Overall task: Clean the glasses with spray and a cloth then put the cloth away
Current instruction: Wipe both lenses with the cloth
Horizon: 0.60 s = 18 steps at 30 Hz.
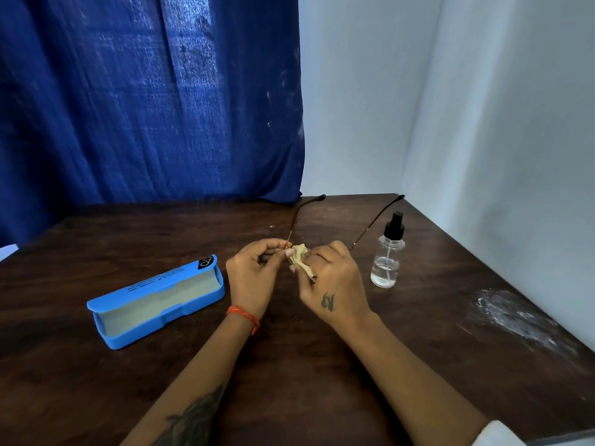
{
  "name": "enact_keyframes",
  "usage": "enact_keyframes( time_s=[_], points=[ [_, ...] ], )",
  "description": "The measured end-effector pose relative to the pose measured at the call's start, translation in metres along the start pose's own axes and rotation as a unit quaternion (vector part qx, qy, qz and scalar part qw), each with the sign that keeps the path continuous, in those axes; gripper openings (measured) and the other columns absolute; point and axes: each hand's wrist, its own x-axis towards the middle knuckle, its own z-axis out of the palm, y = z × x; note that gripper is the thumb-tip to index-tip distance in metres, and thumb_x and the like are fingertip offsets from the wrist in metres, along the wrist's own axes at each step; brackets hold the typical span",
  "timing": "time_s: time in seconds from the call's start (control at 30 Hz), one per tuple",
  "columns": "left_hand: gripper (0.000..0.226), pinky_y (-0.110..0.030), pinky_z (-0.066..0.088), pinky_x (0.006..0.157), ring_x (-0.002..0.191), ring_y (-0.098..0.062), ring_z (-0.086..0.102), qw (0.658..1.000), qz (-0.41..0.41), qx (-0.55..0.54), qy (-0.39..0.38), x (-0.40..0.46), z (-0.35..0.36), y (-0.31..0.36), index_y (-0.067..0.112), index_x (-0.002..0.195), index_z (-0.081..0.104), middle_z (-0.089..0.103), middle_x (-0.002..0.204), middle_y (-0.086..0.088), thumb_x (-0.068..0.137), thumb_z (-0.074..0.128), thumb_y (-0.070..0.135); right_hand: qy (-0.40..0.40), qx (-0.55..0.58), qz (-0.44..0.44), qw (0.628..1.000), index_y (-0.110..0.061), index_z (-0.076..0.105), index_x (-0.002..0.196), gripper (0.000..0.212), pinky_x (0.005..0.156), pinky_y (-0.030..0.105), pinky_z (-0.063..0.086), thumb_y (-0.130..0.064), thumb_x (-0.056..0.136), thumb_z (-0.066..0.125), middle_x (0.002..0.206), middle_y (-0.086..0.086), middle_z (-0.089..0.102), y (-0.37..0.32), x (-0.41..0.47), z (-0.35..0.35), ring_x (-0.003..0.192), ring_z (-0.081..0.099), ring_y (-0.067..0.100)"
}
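Wiping looks underway: the left hand (254, 268) pinches the glasses (297, 220) frame, the right hand's (335, 284) grip is closed on the cloth (301, 257), while the spray bottle (388, 252) stands beside them and the open case (154, 304) awaits on the counter (289, 365).

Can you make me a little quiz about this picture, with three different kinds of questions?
1. True or false: the blue case is shut.
2. Which hand holds the cloth against the glasses? A left hand, B right hand
3. Fill in: the spray bottle stands on the ____ side of the table.

Key: 1 false, it lies open. 2 B. 3 right.
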Motion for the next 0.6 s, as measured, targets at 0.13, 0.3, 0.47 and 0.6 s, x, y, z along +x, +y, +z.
enact_keyframes(
  time_s=[0.13,0.3,0.47,0.6],
  points=[
    [0.020,-0.005,0.047,0.070,0.077,0.004,0.063,0.998,0.047,0.030,0.021,0.003,0.000,-0.002,0.022,0.090,0.068,0.067,0.084,0.006,0.075,0.071,0.008,-0.007,-0.069,-0.007,0.998,0.003,0.070,0.080,0.021,0.065,0.035,0.054,-0.010,0.065,0.076,0.076,0.015,0.068,-0.006,0.003,-0.001,0.072,0.060,0.030],
    [0.017,-0.003,0.045,0.070,0.076,0.002,0.062,0.997,0.047,0.050,0.035,0.001,0.002,-0.006,0.011,0.091,0.071,0.068,0.086,0.001,0.074,0.071,0.006,-0.039,-0.044,-0.005,0.998,0.005,0.067,0.098,0.030,0.071,0.036,0.054,-0.001,0.070,0.072,0.097,0.019,0.067,-0.010,0.003,0.007,0.079,0.059,0.033],
    [0.020,-0.006,0.047,0.070,0.076,0.000,0.063,0.999,0.022,0.019,0.041,0.000,0.002,-0.005,0.020,0.090,0.069,0.069,0.085,0.003,0.074,0.072,0.008,-0.022,0.064,-0.020,0.998,-0.003,0.071,0.097,0.028,0.076,0.024,0.040,0.008,0.071,0.070,0.092,0.012,0.070,-0.003,0.002,0.006,0.079,0.060,0.029],
    [0.016,-0.018,0.053,0.074,0.079,-0.008,0.066,0.999,0.004,0.008,0.034,0.001,0.003,-0.004,0.013,0.089,0.071,0.072,0.086,-0.003,0.075,0.072,0.008,-0.011,0.097,-0.021,0.995,-0.003,0.073,0.087,0.021,0.074,0.026,0.044,0.006,0.069,0.074,0.088,0.009,0.073,0.001,0.003,0.003,0.078,0.063,0.028]
  ],
)
